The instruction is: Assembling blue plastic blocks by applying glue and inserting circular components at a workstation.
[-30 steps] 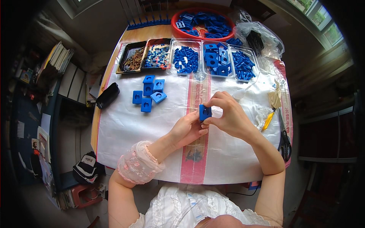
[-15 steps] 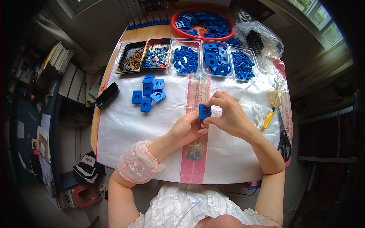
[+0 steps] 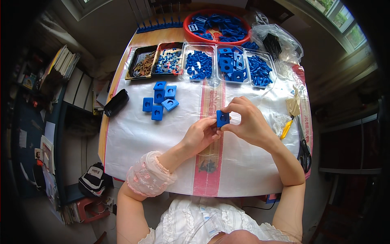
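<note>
A small blue square plate (image 3: 222, 119) with a round recess is pinched upright at its edges between the thumb and fingers of my right hand (image 3: 251, 125). Just left of it, my left hand (image 3: 200, 133) has its fingers curled together, tips close to the plate's lower left edge. Whether those tips touch the plate or hold some small part is hidden. Farther left on the table lies a loose cluster of several similar blue plates (image 3: 159, 96), some overlapping.
Across the far side stand trays of brass-coloured screws (image 3: 144, 64), small nuts (image 3: 168, 60) and blue parts (image 3: 199, 65). Behind them is a red basin (image 3: 187, 29) of blue pieces. Black scissors (image 3: 304, 156) and a yellow-handled cutter (image 3: 287, 128) lie right; a black case (image 3: 116, 103) lies left.
My right hand has moved the blue plate slightly right. The fingers of my left hand have drawn back from its left edge. The loose plates keep their arrangement.
</note>
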`<state>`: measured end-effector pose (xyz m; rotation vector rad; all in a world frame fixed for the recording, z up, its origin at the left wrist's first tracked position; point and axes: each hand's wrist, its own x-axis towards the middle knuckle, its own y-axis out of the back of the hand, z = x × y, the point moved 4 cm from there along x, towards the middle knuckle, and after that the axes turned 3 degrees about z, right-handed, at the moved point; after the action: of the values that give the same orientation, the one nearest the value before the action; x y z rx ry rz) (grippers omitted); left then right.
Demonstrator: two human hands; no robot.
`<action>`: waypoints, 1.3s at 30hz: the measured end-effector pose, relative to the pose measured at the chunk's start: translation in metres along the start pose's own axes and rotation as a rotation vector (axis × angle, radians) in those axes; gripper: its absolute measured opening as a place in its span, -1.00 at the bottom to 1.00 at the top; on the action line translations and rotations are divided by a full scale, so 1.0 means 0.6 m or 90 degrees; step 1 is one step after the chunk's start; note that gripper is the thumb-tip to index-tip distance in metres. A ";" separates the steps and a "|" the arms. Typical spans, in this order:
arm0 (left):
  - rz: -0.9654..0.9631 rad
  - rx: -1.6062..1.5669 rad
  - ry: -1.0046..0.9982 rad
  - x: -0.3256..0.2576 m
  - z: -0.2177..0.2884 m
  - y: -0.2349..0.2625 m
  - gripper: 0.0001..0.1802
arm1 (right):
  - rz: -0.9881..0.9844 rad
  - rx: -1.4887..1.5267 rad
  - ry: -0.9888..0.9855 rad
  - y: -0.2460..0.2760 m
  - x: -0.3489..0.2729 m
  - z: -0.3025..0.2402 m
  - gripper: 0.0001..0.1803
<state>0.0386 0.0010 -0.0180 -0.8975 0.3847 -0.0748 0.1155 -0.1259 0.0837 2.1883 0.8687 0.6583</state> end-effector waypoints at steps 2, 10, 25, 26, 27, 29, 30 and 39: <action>-0.003 0.023 -0.029 -0.002 0.008 -0.005 -0.64 | 0.004 -0.013 0.005 0.004 -0.001 0.000 -0.68; 0.025 0.262 -0.114 0.004 0.010 -0.003 -0.69 | 0.018 -0.064 0.048 -0.007 -0.005 0.001 -0.65; 0.048 0.366 -0.145 -0.002 0.013 -0.008 -0.69 | -0.011 -0.049 0.033 -0.015 -0.004 0.016 -0.60; 0.045 0.377 -0.146 -0.002 0.013 -0.008 -0.69 | -0.021 -0.034 0.029 -0.011 -0.004 0.017 -0.60; 0.051 0.369 -0.147 -0.003 0.013 -0.008 -0.69 | -0.029 -0.003 0.012 -0.008 -0.003 0.018 -0.60; 0.064 0.355 -0.148 -0.005 0.013 -0.008 -0.68 | -0.046 0.061 -0.021 -0.003 0.001 0.020 -0.59; 0.060 0.360 -0.145 -0.004 0.013 -0.009 -0.68 | -0.049 0.082 -0.035 -0.005 0.002 0.027 -0.59; 0.040 0.376 -0.158 -0.003 0.011 -0.009 -0.68 | 0.007 0.179 -0.072 -0.051 0.005 0.058 -0.65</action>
<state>0.0400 0.0027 -0.0096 -0.3047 0.1420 -0.0163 0.1282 -0.1212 0.0391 2.4539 0.9371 0.4323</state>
